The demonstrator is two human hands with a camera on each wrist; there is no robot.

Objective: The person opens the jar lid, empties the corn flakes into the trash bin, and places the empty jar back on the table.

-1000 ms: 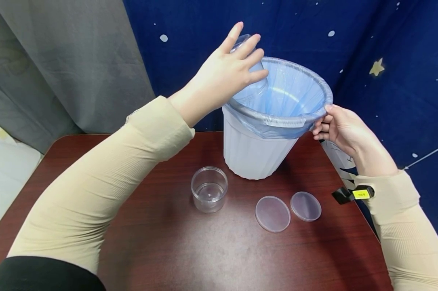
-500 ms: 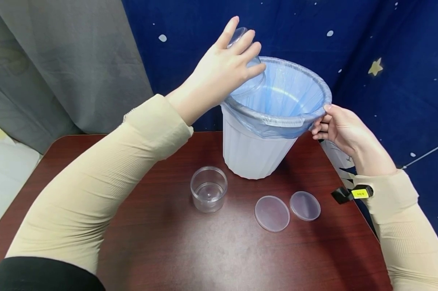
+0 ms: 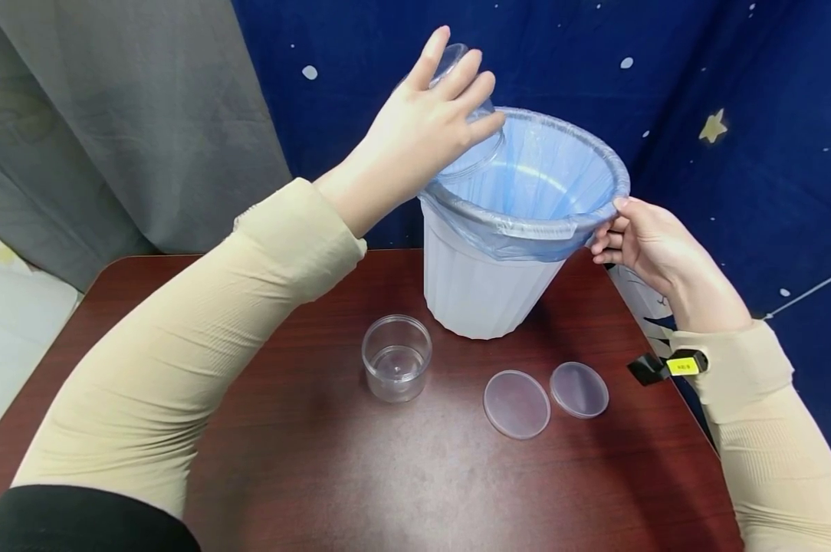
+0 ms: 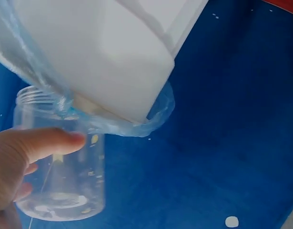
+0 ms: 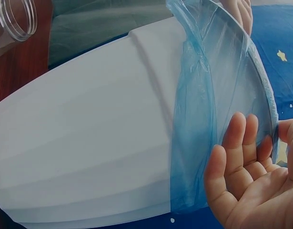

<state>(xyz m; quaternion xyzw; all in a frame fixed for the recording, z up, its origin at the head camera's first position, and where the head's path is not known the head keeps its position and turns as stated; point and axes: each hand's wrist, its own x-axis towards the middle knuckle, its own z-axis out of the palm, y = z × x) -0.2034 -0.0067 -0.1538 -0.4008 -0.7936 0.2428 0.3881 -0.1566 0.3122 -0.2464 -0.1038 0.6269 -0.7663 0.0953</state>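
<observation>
My left hand grips a clear plastic jar, mouth tilted down into the opening of a white trash bin. In the left wrist view the jar shows its threaded mouth by the bin's rim; pale flecks appear on or through its wall, and I cannot tell which. A blue bag lines the bin and folds over the rim. My right hand holds the rim at the right, thumb on top and fingers below; the right wrist view shows these fingers outside the bag.
A second clear jar stands upright and uncovered on the dark wooden table. Two round clear lids lie right of it. Behind the table hang a blue curtain and a grey curtain.
My left hand has risen slightly and shifted a little left with the tilted jar. The right hand stays on the bin's rim, and the things on the table have not moved.
</observation>
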